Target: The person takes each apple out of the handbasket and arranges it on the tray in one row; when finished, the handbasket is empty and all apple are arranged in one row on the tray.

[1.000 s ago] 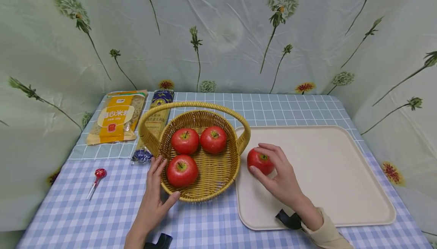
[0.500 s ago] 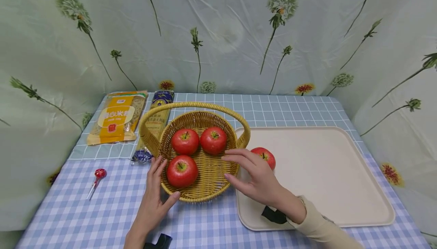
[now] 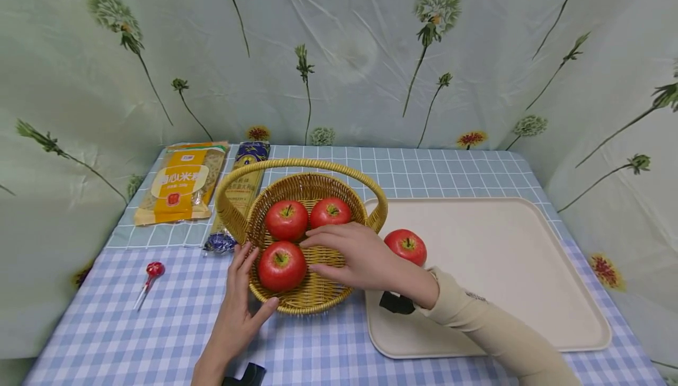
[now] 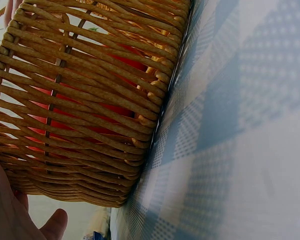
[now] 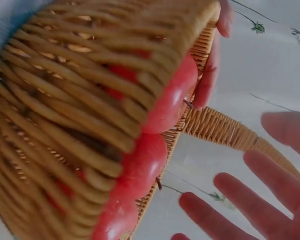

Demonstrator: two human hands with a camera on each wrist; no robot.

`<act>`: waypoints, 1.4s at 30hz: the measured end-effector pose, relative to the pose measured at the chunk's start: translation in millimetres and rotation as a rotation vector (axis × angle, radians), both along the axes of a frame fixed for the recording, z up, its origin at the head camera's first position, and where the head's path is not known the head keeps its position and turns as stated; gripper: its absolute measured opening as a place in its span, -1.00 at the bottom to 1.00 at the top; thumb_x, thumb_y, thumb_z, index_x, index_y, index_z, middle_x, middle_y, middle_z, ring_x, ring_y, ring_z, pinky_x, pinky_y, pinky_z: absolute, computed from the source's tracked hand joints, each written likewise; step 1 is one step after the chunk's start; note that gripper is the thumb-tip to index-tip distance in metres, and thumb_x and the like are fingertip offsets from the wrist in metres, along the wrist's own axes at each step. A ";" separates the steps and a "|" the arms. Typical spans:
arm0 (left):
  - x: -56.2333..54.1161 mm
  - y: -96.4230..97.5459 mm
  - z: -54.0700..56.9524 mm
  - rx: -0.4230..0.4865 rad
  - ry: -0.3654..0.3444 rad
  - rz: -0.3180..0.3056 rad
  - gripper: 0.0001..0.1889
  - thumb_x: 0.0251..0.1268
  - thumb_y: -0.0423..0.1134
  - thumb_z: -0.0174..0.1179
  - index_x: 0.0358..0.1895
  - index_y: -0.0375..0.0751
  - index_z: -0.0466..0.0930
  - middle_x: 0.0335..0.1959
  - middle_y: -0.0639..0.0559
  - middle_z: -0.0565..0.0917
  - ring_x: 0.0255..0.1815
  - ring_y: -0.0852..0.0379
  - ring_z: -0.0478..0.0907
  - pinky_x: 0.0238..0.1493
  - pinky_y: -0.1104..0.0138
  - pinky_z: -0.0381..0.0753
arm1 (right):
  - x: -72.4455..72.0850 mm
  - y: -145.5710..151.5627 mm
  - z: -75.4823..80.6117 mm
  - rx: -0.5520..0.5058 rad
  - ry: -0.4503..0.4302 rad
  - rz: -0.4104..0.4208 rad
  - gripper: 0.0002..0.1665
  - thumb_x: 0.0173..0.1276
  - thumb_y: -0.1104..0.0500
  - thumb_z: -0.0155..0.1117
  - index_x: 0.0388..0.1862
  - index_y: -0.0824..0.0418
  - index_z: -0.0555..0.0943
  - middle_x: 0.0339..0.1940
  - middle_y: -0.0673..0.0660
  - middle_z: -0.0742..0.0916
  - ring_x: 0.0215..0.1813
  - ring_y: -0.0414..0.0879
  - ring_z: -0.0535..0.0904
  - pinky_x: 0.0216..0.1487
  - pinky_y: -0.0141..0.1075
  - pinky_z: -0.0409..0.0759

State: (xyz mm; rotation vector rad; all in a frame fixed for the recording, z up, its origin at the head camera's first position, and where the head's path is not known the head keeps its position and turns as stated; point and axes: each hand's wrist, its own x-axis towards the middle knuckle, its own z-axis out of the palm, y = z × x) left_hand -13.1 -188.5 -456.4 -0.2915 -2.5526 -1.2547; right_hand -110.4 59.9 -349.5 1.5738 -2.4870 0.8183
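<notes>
A woven wicker basket [image 3: 312, 303] with a tall arched handle holds several red apples; one apple [image 3: 282, 266] sits at the front left and another [image 3: 286, 220] just behind it. My left hand [image 3: 238, 309] holds the basket's left side, fingers over the rim and thumb at the front edge; the left wrist view shows the woven wall [image 4: 90, 115] close up. Reaching in from the right, my right hand [image 3: 360, 256] hovers over the basket with its fingers spread and nothing held. In the right wrist view its fingers [image 5: 260, 200] are extended beside the rim.
One more red apple [image 3: 405, 247] lies on the beige tray [image 3: 492, 280] at the right, partly behind my right wrist. A lollipop [image 3: 155, 269] lies at the left. Behind it are a yellow food packet [image 3: 180, 183] and a long blue-and-gold packet [image 3: 249, 183].
My right hand has moved left, from around the apple on the tray to over the basket's inside, leaving that apple on the tray. My left hand has stayed on the basket.
</notes>
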 end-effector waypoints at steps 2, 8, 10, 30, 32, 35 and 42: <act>0.0 0.0 -0.2 0.002 0.000 -0.003 -0.08 0.03 -0.25 0.33 0.48 -0.15 0.02 0.49 -0.06 -0.07 0.50 -0.07 -0.35 0.30 -0.24 -0.08 | -2.5 -5.2 2.5 0.065 -0.023 0.008 -0.53 0.29 -0.08 0.27 0.14 0.04 0.60 0.15 -0.01 0.62 0.18 -0.17 0.48 0.15 -0.21 0.44; 0.1 0.3 -1.2 -0.006 -0.005 -0.002 -0.08 0.05 -0.25 0.33 0.49 -0.15 0.00 0.49 -0.06 -0.08 0.50 -0.07 -0.36 0.31 -0.24 -0.09 | -8.6 -18.8 6.7 0.241 -0.046 0.019 -0.47 0.28 -0.14 0.27 0.18 0.02 0.59 0.22 0.00 0.57 0.22 -0.11 0.47 0.18 -0.16 0.42; 0.1 0.0 -1.8 -0.007 -0.005 -0.002 -0.08 0.06 -0.25 0.32 0.49 -0.14 0.00 0.49 -0.07 -0.08 0.50 -0.07 -0.37 0.31 -0.23 -0.09 | -10.2 -22.8 6.7 0.290 -0.050 0.017 -0.45 0.27 -0.15 0.27 0.20 0.00 0.57 0.25 0.00 0.55 0.24 -0.10 0.46 0.18 -0.12 0.42; 0.9 -1.8 -1.5 -0.002 0.001 -0.005 -0.08 0.06 -0.27 0.32 0.49 -0.15 -0.01 0.50 -0.02 -0.10 0.50 -0.09 -0.37 0.30 -0.24 -0.08 | -18.6 -46.1 -3.1 0.493 -0.113 0.052 -0.28 0.24 -0.18 0.29 0.37 -0.10 0.40 0.33 0.05 0.46 0.21 -0.13 0.47 0.08 -0.12 0.51; 0.5 -1.5 -2.2 0.002 0.004 -0.010 -0.08 0.06 -0.27 0.33 0.49 -0.15 -0.01 0.50 -0.03 -0.10 0.50 -0.09 -0.37 0.30 -0.24 -0.09 | -18.7 -46.8 -4.8 0.498 -0.112 0.061 -0.27 0.24 -0.18 0.29 0.38 -0.10 0.38 0.32 0.04 0.47 0.19 -0.13 0.48 0.07 -0.14 0.51; -0.2 -1.1 -3.2 0.008 0.003 -0.015 -0.08 0.07 -0.28 0.32 0.49 -0.14 -0.01 0.50 -0.04 -0.10 0.50 -0.09 -0.38 0.29 -0.26 -0.09 | -19.0 -47.3 -5.8 0.505 -0.104 0.069 -0.26 0.24 -0.17 0.30 0.39 -0.09 0.37 0.29 0.03 0.49 0.16 -0.14 0.50 0.06 -0.16 0.52; -0.2 -0.9 -1.9 0.004 0.003 -0.011 -0.07 0.05 -0.28 0.33 0.49 -0.15 -0.01 0.50 -0.04 -0.10 0.50 -0.09 -0.37 0.29 -0.25 -0.09 | -22.9 -54.6 -1.7 0.534 -0.116 0.099 -0.30 0.24 -0.11 0.32 0.35 -0.03 0.40 0.26 0.03 0.51 0.19 -0.12 0.47 0.14 -0.18 0.47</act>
